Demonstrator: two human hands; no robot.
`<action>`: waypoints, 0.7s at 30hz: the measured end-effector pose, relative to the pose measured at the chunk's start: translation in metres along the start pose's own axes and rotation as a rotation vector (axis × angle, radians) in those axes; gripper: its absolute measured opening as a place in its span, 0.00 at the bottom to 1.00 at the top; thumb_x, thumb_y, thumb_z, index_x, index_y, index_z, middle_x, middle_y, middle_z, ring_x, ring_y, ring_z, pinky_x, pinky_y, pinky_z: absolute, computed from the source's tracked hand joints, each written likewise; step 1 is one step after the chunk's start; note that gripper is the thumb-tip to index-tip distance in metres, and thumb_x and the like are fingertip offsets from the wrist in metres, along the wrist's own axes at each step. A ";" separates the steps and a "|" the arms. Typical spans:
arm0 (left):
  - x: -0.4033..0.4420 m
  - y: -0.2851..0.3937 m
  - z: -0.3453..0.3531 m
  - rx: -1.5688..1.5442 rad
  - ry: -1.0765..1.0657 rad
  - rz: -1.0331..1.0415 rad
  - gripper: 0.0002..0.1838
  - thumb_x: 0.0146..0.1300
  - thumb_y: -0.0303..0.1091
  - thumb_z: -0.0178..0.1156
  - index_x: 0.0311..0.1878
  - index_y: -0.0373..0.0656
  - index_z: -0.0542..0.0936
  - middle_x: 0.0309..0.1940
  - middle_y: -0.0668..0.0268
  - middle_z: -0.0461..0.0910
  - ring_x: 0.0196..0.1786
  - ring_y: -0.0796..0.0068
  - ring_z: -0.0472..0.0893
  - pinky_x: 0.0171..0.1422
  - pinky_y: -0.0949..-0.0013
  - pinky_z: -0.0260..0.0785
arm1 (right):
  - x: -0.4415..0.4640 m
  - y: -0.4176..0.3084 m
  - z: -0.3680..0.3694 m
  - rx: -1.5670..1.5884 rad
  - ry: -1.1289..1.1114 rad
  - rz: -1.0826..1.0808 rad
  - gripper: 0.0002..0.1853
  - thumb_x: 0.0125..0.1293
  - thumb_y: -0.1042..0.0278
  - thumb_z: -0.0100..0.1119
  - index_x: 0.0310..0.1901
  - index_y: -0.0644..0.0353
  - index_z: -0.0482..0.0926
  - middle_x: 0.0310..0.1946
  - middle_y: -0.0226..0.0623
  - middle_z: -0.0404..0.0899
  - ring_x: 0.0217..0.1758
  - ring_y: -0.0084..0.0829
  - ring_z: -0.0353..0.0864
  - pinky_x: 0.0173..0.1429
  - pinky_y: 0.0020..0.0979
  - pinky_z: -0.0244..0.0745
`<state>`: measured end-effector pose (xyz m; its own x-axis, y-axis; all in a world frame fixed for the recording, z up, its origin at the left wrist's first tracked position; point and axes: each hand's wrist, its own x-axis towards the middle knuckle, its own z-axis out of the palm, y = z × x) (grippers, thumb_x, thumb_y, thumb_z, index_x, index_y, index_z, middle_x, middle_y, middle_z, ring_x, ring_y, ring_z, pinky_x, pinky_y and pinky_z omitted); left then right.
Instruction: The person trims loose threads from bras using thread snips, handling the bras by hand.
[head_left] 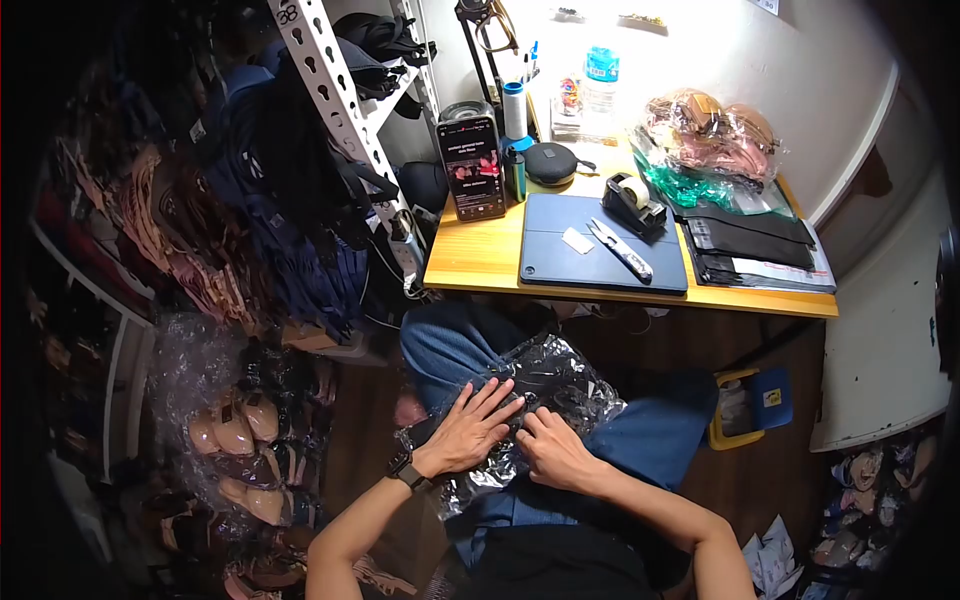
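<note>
Across my lap lies a shiny clear plastic bag (pixel 560 370) with something black inside; what the black content is, I cannot make out. My left hand (pixel 470 428), with a dark watch on its wrist, rests flat on the bag with fingers stretched out. Close beside it, my right hand (pixel 550 447) has its fingers curled in and pinched at the plastic. The tips of those fingers are partly hidden. Crumpled plastic also shows below and between both hands.
Ahead stands a wooden desk (pixel 470 265) with a phone (pixel 472 170), a blue tablet case (pixel 560 270), a utility knife (pixel 622 250), a tape dispenser (pixel 636 207) and black mailing bags (pixel 750 240). Bagged bras (pixel 235 430) lie at left below a metal rack (pixel 335 95). A yellow bin (pixel 722 436) stands right.
</note>
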<state>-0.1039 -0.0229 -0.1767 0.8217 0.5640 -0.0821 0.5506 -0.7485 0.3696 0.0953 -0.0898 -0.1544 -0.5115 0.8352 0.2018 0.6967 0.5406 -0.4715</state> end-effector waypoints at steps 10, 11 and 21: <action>-0.005 -0.010 -0.019 -0.292 0.193 0.076 0.23 0.66 0.33 0.53 0.65 0.46 0.69 0.66 0.55 0.66 0.71 0.52 0.62 0.73 0.54 0.53 | -0.057 -0.037 -0.040 0.275 -0.265 -0.195 0.19 0.42 0.72 0.61 0.40 0.63 0.73 0.40 0.43 0.69 0.47 0.42 0.69 0.52 0.37 0.70; -0.007 -0.015 -0.032 -0.455 0.255 -0.051 0.19 0.67 0.31 0.53 0.61 0.44 0.73 0.57 0.57 0.74 0.62 0.56 0.71 0.67 0.58 0.61 | -0.069 -0.046 -0.054 0.188 -0.254 -0.198 0.18 0.43 0.72 0.61 0.40 0.63 0.73 0.41 0.43 0.70 0.48 0.42 0.70 0.53 0.36 0.70; 0.000 -0.039 -0.054 -0.810 0.321 -0.540 0.18 0.71 0.43 0.51 0.55 0.42 0.76 0.40 0.58 0.83 0.43 0.75 0.81 0.48 0.72 0.72 | -0.087 -0.046 -0.083 0.098 0.021 0.036 0.24 0.49 0.75 0.60 0.52 0.62 0.72 0.56 0.52 0.71 0.60 0.44 0.72 0.65 0.42 0.67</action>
<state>-0.1330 0.0255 -0.1410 0.3492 0.9120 -0.2151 0.4734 0.0264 0.8805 0.1493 -0.1788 -0.0784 -0.4756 0.8566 0.2002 0.6616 0.4983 -0.5603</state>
